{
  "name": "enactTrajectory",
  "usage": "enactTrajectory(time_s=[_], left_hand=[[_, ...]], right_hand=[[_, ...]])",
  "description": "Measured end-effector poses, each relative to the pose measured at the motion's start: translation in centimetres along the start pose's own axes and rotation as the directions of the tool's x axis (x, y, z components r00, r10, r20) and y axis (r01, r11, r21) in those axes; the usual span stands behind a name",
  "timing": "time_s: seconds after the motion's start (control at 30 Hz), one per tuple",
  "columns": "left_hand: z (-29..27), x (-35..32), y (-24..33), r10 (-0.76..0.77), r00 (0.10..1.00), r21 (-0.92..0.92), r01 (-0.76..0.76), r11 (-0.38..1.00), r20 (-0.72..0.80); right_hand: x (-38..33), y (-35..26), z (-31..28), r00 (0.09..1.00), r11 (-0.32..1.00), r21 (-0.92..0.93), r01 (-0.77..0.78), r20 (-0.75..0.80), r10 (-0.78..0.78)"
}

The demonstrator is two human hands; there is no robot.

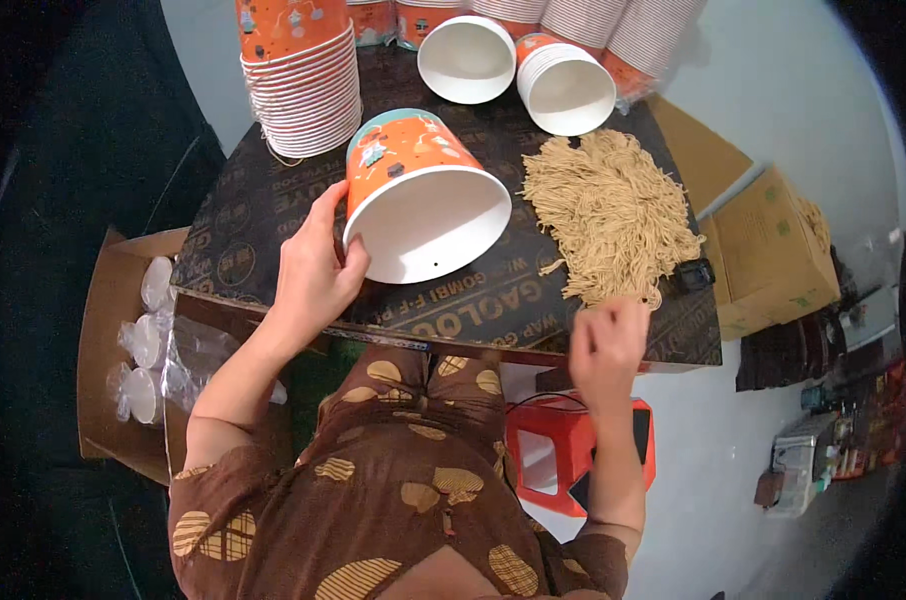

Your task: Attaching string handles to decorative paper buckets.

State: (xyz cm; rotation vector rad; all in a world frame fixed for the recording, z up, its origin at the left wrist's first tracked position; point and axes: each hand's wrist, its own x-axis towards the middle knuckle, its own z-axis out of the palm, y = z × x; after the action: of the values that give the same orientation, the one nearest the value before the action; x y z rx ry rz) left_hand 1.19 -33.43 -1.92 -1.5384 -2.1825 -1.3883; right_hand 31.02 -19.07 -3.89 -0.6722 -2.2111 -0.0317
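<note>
Centre of the frame: we are seeing the left hand (313,268) gripping an orange paper bucket (423,195) by its rim, thumb along the outside wall, fingers curled at the white lip. The bucket is lying tilted on its side on the dark board table (243,240), its white open mouth facing the lower right of the frame.

Right of centre: the right hand (607,345) is hovering at the table's near edge, fingers bunched narrowly together, pinching a few strands at the lower fringe of the pile of dried noodles (608,210). The pile is spreading over the table's right half, just beside the bucket.

Upper left: a tall stack of orange buckets (301,75) is standing. Top centre: two more stacks are lying with white mouths showing (518,65).

Lower left: a cardboard box (103,300) is holding clear plastic lids (148,345). Below the table, a red stool (543,455) is showing.
</note>
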Motion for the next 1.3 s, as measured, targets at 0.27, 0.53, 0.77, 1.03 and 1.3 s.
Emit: enactTrajectory(time_s=[0.27, 0.53, 0.77, 1.03, 1.3], left_hand=[[0.1, -2.6, 0.0, 0.423, 0.827, 0.255, -0.348, 0.902, -0.37], [1.0, -2.9, 2.0, 0.552, 0.8, 0.165, -0.593, 0.788, 0.236], [1.5, -4.8, 1.0, 0.331, 0.844, 0.229, -0.453, 0.862, 0.423], [1.8, -6.3, 0.2, 0.439, 0.835, 0.08, -0.488, 0.869, 0.333], [2.8, -6.5, -1.2, 0.558, 0.803, 0.085, -0.584, 0.808, 0.212]], right_hand=[[-2.2, -8.0, 2.3, 0.891, 0.809, 0.514, 0.285, 0.169, -0.421], [-3.7, -11.5, 3.0, 0.894, 0.699, 0.715, -0.016, 0.324, -0.311], [-4.0, -10.1, 2.9, 0.918, 0.57, 0.72, -0.394, 0.329, 0.22], [-3.9, -8.8, 3.4, 0.822, 0.426, 0.717, -0.553, 0.383, 0.422], [-3.6, -10.1, 3.1, 0.801, 0.278, 0.822, -0.498, 0.312, 0.512]])
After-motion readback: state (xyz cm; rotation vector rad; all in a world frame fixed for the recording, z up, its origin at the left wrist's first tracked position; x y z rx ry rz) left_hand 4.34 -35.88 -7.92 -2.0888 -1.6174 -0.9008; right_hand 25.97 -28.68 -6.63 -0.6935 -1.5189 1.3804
